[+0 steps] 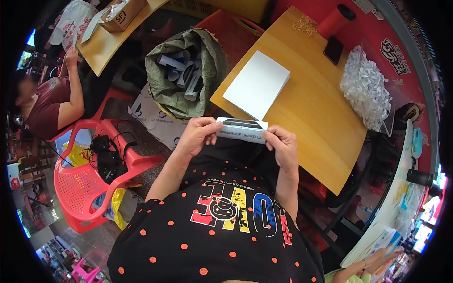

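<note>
Between my two hands a small printed paper sleeve (pixel 242 130), white and grey with a dark picture along its upper edge, is stretched level above my lap. My left hand (pixel 200 134) pinches its left end between thumb and fingers. The right end is pinched in my right hand (pixel 281 145). Just beyond, a stack of white sheets (pixel 257 85) lies on the near left part of the wooden table (pixel 321 118). Left of the table, a green woven sack (pixel 160 89) stands with its mouth wide, holding several rolled paper sleeves (pixel 192 87) like this one.
A clear bin (pixel 365 89) of small white pieces stands at the table's right, near a black phone (pixel 333 50), a red cylinder (pixel 336 21) and rubber bands (pixel 305 26). A red plastic chair (pixel 85 188) with black cables is at left. A co-worker (pixel 56 104) sits beyond it.
</note>
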Motion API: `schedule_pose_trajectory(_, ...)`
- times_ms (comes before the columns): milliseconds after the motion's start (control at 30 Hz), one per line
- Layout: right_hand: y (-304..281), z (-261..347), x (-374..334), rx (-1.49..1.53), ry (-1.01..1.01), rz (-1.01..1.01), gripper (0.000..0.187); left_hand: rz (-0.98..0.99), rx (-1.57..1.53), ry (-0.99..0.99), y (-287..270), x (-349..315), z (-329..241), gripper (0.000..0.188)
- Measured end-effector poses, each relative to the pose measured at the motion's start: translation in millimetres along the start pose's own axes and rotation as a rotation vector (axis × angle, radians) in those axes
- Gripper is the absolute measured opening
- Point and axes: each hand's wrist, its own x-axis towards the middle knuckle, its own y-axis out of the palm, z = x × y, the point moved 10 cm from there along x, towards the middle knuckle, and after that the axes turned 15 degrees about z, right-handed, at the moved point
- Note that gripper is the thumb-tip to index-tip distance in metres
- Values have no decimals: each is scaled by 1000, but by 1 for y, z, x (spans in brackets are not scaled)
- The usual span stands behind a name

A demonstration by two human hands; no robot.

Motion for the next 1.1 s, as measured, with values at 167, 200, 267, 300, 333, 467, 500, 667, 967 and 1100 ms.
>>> schedule_pose_trajectory(167,18,-25,12,159,60,28,18,-44,43,67,-19,-24,-19,18)
schedule_pose_trajectory(200,22,-19,13,144,50,-4,18,-116,95,75,-31,-29,-24,18)
schedule_pose_trajectory(267,15,-8,13,109,-28,-51,19,-314,49,144,-63,-42,-41,17)
schedule_pose_trajectory(300,7,-2,10,62,-50,-101,19,-389,43,198,-81,-47,-52,17)
schedule_pose_trajectory(333,0,5,8,13,-69,-145,19,-427,59,252,-101,-50,-61,17)
schedule_pose_trajectory(467,-9,37,6,-475,-132,-251,19,-542,96,358,-167,-22,-77,30)
schedule_pose_trajectory(500,-7,50,7,-662,-156,-272,24,-565,51,352,-173,-11,-76,39)
schedule_pose_trajectory(667,22,72,23,-1287,-263,-214,49,-569,142,323,-177,11,-59,65)
schedule_pose_trajectory(967,23,62,12,-1320,-537,-143,32,-367,155,129,-123,-6,8,32)
schedule_pose_trajectory(1100,32,100,-20,-1244,-802,-272,25,-50,83,-94,-45,0,1,42)
